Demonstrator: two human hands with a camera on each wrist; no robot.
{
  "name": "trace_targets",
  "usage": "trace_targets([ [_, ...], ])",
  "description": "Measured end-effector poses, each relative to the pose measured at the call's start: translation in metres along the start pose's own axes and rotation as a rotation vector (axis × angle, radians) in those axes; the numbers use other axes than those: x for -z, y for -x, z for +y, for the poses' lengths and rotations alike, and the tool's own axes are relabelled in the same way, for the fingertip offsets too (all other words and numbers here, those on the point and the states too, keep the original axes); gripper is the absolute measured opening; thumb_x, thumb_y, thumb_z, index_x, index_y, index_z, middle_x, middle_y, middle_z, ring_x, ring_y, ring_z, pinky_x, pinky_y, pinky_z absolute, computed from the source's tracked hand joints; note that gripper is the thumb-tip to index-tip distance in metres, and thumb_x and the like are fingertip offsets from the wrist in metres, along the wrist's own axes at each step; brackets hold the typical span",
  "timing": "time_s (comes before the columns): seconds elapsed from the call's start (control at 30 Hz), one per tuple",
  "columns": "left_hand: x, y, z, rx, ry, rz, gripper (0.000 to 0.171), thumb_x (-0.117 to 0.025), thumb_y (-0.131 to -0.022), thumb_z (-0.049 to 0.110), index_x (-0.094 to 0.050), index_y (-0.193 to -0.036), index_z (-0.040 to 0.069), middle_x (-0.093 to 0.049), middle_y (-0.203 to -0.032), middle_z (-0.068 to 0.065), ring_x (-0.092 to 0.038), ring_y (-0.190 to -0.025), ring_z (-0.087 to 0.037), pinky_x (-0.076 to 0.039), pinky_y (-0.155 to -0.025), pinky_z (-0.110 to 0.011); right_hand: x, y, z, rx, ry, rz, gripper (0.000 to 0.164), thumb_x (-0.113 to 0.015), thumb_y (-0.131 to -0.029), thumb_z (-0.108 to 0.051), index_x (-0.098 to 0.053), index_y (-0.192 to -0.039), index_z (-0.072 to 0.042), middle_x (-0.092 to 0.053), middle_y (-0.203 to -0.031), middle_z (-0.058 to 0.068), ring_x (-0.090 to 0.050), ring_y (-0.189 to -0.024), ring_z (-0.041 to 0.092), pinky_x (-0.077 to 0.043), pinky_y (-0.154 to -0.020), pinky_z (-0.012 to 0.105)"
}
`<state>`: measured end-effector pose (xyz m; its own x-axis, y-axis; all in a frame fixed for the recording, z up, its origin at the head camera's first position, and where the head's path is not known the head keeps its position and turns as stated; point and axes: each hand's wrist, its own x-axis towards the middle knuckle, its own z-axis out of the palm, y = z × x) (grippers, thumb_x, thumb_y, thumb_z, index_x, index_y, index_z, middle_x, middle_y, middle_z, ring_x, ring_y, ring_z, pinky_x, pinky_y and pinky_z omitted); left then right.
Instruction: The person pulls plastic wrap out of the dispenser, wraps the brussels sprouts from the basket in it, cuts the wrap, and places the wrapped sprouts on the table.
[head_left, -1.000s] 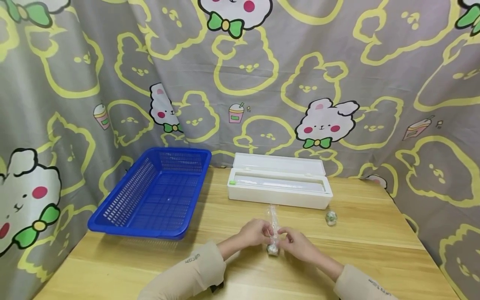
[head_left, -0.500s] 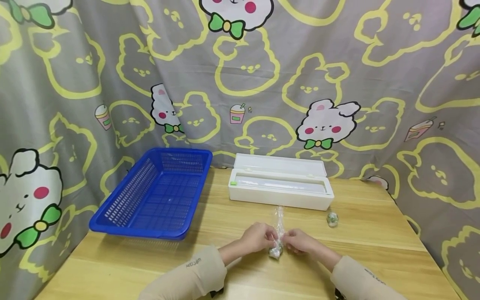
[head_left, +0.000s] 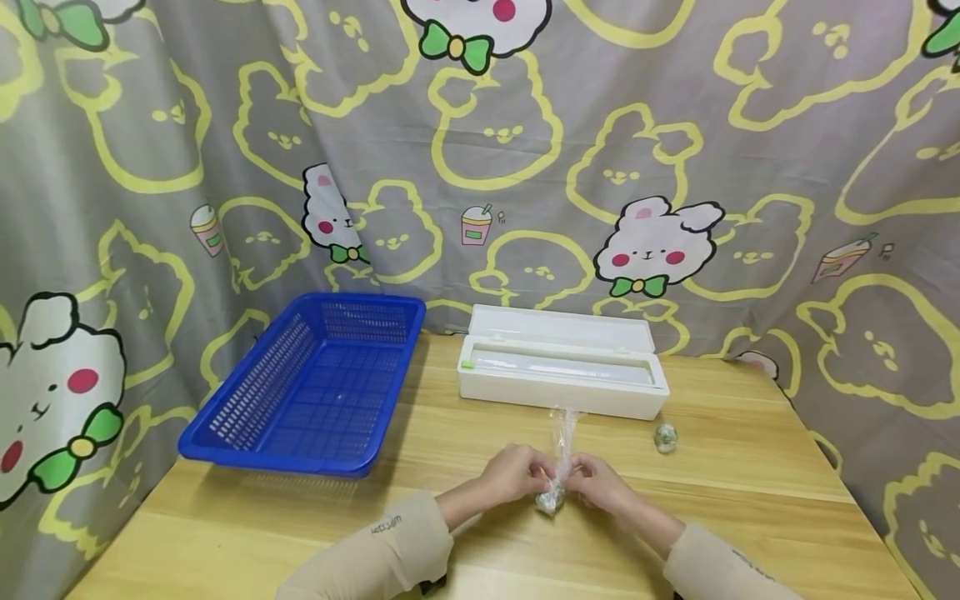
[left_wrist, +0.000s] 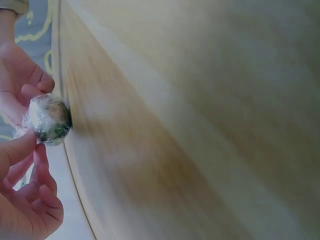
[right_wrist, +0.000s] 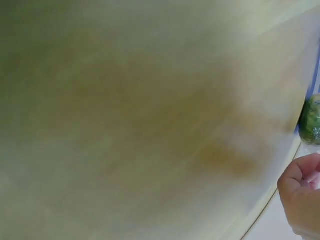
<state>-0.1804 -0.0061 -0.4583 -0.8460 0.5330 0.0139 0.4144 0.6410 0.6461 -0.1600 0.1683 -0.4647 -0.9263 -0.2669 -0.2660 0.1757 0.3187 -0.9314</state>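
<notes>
A small round bundle [head_left: 550, 502], greenish and wrapped in clear plastic film, sits on the table between the two hands. From it, the gathered loose end of the film [head_left: 564, 429] stretches away toward the white box. At the neck of the wrap, my left hand [head_left: 517, 473] pinches the film between thumb and fingers. Opposite it, my right hand [head_left: 597, 483] pinches the film as well. Up close in the left wrist view, the crinkled ball [left_wrist: 52, 119] shows green and pale brown through the film. Only the ball's green side [right_wrist: 311, 120] shows in the right wrist view.
A second wrapped greenish ball [head_left: 665, 438] lies right of the hands. Behind stands a long white cling film box [head_left: 558, 400], its lid [head_left: 562, 329] raised and a film roll [head_left: 562, 367] inside. To the left is a blue plastic basket [head_left: 393, 375]. A patterned curtain hangs behind.
The film's loose end has shifted a little to the right and the ball has turned, showing more green. Both hands stay at the neck of the wrap with small finger movements.
</notes>
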Motion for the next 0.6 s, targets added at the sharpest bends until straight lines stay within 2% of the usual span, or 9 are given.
trace_targets([
  [0.13,-0.0009,-0.001,0.0016,0.003,0.015,-0.009,0.01,-0.073,-0.073,0.008,-0.071,-0.083,0.009,-0.06,-0.061,0.006,-0.044,-0.049,0.001,-0.038,-0.047,-0.013,-0.002,0.0033,0.0005,0.033,0.003,0.007,0.016,-0.057,-0.082,-0.004,-0.051,-0.094,0.006,-0.049,-0.069,-0.001,-0.042,-0.055,0.009,-0.038,-0.051,0.018],
  [0.3,-0.0023,-0.003,-0.0005,0.001,0.111,-0.031,0.011,-0.073,-0.072,0.003,-0.07,-0.083,0.004,-0.058,-0.058,0.003,-0.042,-0.047,0.0,-0.037,-0.045,-0.013,-0.0059,0.0075,0.0012,0.071,0.007,-0.002,0.015,-0.055,-0.086,-0.003,-0.048,-0.095,0.007,-0.052,-0.074,0.003,-0.053,-0.063,0.013,-0.048,-0.057,0.023],
  [0.47,-0.0003,-0.0054,-0.0032,0.01,0.195,-0.065,0.014,-0.073,-0.07,0.0,-0.068,-0.083,0.0,-0.057,-0.059,0.003,-0.043,-0.048,0.0,-0.038,-0.046,-0.013,-0.0071,0.0088,0.0013,0.107,0.001,-0.025,0.007,-0.054,-0.087,0.0,-0.048,-0.088,0.001,-0.05,-0.074,0.004,-0.056,-0.067,0.015,-0.051,-0.06,0.025],
  [0.6,0.0011,-0.0077,-0.0029,0.012,0.231,-0.07,0.024,-0.074,-0.069,-0.001,-0.058,-0.088,0.001,-0.06,-0.061,0.0,-0.046,-0.049,-0.002,-0.04,-0.047,-0.014,-0.0053,0.0094,0.0016,0.117,0.003,-0.034,0.007,-0.053,-0.087,0.001,-0.048,-0.084,-0.002,-0.049,-0.074,0.004,-0.056,-0.068,0.015,-0.051,-0.061,0.025],
])
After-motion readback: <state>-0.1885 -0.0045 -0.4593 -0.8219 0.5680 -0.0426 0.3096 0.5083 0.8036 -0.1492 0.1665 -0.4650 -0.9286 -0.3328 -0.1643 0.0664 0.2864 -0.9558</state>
